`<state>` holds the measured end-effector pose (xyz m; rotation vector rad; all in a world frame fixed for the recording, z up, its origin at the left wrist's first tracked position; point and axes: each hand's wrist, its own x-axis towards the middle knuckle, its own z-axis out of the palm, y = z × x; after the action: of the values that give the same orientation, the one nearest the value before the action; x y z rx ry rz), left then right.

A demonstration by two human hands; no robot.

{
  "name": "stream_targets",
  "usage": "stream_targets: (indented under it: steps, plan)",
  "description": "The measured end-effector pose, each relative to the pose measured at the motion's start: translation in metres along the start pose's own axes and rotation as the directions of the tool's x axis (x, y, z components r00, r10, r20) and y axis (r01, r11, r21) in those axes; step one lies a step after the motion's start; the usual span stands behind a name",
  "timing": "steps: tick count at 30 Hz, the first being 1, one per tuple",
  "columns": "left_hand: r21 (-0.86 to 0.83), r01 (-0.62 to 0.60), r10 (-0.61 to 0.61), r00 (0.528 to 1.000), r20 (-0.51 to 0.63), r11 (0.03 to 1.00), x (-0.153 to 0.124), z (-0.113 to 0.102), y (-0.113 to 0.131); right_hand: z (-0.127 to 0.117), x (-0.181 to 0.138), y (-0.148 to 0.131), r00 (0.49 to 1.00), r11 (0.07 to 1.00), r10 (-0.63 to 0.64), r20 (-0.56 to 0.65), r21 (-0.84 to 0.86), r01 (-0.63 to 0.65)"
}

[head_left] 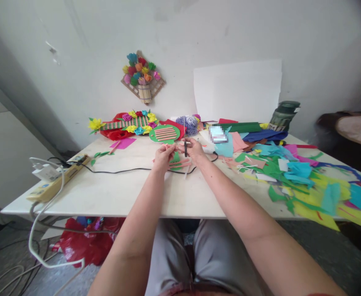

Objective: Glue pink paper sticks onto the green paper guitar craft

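Over the middle of the table, my left hand [165, 155] pinches a small pink piece [167, 146], like the rolled paper sticks nearby. My right hand [195, 149] is closed around a slim black tool [185, 149]; a thin pale shaft rises above it, and its exact kind is unclear. The fingertips of both hands nearly meet. Below them lie pink paper sticks [183, 163] on a green piece. Just behind sits a green oval [164, 133] with a row of pink sticks across it.
A flower-trimmed stick panel [125, 123] and purple yarn [189, 124] lie at the back. Paper scraps [297, 170] cover the right side, near a dark bottle [284, 115]. A power strip [58, 176] stands left; its black cord [121, 170] crosses the table.
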<state>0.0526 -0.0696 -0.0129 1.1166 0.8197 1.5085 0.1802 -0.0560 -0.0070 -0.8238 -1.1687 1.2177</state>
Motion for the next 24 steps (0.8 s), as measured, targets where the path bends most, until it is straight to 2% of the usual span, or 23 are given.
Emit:
stream_targets:
  steps: [6, 12, 20, 24]
  plan:
    - [-0.041, -0.018, 0.018, 1.000, 0.008, 0.999, 0.0019, 0.0006, -0.0070, -0.0003, 0.0023, 0.0063, 1.000, 1.000, -0.030, -0.006, 0.003, 0.030]
    - [-0.028, -0.007, 0.007, 1.000, 0.007, 1.000, 0.0004, 0.0016, -0.0060, -0.0014, -0.0005, 0.0011, 1.000, 1.000, -0.015, 0.001, 0.010, 0.015]
    - [0.073, -0.031, 0.038, 0.995, -0.095, 0.997, 0.0041, -0.0007, -0.0095, -0.0025, -0.0008, -0.0013, 1.000, 1.000, 0.007, -0.011, 0.024, -0.007]
    - [-0.025, -0.036, 0.033, 0.993, -0.116, 0.999, 0.0043, -0.0030, -0.0069, -0.0061, 0.0001, 0.0021, 0.999, 0.998, -0.017, 0.035, -0.065, 0.020]
